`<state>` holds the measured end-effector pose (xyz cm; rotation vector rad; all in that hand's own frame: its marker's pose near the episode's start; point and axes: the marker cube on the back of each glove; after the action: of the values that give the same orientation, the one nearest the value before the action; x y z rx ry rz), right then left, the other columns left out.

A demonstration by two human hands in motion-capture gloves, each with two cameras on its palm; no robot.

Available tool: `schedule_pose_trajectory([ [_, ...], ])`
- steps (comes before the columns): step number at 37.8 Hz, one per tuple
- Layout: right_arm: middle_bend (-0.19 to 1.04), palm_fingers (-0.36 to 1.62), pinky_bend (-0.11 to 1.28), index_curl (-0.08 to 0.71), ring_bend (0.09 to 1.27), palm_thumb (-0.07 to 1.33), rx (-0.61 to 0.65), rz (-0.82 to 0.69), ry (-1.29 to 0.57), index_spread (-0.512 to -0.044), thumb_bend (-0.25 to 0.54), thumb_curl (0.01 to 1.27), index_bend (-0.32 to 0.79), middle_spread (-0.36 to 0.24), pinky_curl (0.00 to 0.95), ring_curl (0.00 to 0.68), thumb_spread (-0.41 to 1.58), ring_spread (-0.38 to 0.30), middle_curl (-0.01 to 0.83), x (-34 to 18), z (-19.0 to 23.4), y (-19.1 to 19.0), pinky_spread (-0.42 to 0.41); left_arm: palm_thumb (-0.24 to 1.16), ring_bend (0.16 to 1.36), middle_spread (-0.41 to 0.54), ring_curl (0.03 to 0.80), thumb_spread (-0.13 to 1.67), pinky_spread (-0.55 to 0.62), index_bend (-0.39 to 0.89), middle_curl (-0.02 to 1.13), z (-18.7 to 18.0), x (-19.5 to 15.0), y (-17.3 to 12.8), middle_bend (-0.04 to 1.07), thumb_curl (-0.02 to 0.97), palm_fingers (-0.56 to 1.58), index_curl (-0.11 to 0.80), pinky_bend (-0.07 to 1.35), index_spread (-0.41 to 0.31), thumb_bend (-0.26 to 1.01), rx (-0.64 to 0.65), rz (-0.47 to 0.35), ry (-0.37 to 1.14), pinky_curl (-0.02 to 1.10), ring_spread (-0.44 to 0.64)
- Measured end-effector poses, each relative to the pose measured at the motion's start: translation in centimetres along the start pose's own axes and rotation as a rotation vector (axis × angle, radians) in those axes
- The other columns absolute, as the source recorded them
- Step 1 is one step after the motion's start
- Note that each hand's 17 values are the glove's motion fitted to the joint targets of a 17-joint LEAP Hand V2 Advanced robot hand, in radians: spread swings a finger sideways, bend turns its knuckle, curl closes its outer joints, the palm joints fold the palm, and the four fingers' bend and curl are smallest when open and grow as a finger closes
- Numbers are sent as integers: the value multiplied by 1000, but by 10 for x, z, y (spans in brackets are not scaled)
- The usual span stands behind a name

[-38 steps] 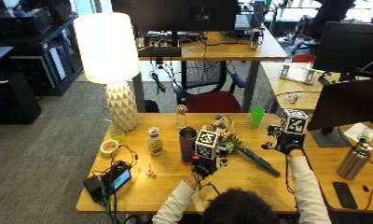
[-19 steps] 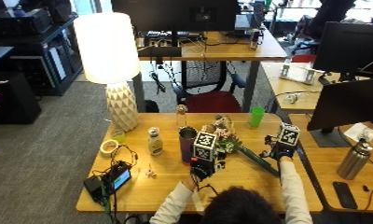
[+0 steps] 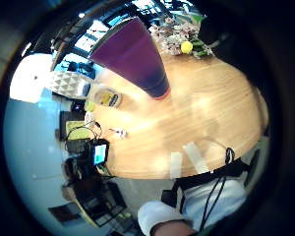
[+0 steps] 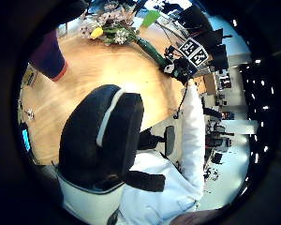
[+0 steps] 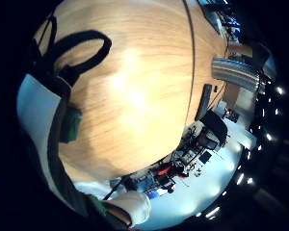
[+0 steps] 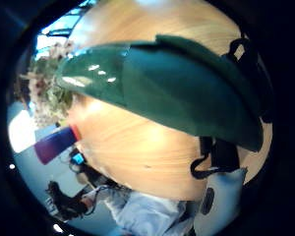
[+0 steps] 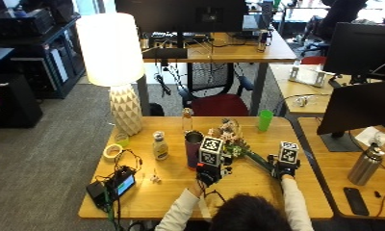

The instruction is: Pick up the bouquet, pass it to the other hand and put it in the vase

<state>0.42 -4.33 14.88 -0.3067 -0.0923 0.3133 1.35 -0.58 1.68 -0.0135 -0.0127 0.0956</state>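
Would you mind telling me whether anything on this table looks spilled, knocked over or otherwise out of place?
Nothing looks spilled or damaged. Only the bouquet lies flat on the table, beside the upright vase; the right hand is at its stem end.

Your outside view looks down from behind your head onto the table; your four palm views sit close above it, sharing the vase.
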Motion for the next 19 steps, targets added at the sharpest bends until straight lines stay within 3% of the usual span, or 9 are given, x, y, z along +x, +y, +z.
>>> schedule_pose_trajectory([
  [6,396,1175,564,277,638,1000,-27,-14,-54,-213,59,426,229,-95,345,408,937,-197,449,-8,4,3,-218,122,550,51,310,1182,173,156,295,-4,0,-2,164,220,395,319,366,-79,-17,-17,-7,1,341,89],
  [10,402,1293,598,312,665,1051,-4,-29,-100,-208,68,454,235,-103,367,431,924,-210,469,-8,5,1,-254,121,548,51,311,1183,169,154,296,-5,-2,-7,163,222,396,322,368,-79,-17,-20,-19,3,345,89],
  [16,510,1429,677,345,791,1095,307,69,-83,-209,82,442,190,-130,410,481,1016,-209,523,-3,0,-10,-263,121,552,51,315,1183,168,151,296,-5,-5,-18,160,225,402,324,370,-79,-17,-30,-32,37,349,84],
  [17,578,1533,667,369,818,985,347,93,-80,-211,2,413,251,-137,412,493,999,-210,547,-2,-1,-11,-258,121,551,51,315,1186,168,150,298,-4,-5,-20,165,225,403,324,369,-79,-16,-33,-34,42,349,83],
  [19,643,1576,652,399,846,911,418,126,-95,-210,-49,391,339,-139,421,508,993,-207,569,-1,-4,-11,-255,121,551,51,316,1187,167,153,299,-4,-6,-24,165,226,407,325,367,-79,-16,-43,-35,55,350,82],
])
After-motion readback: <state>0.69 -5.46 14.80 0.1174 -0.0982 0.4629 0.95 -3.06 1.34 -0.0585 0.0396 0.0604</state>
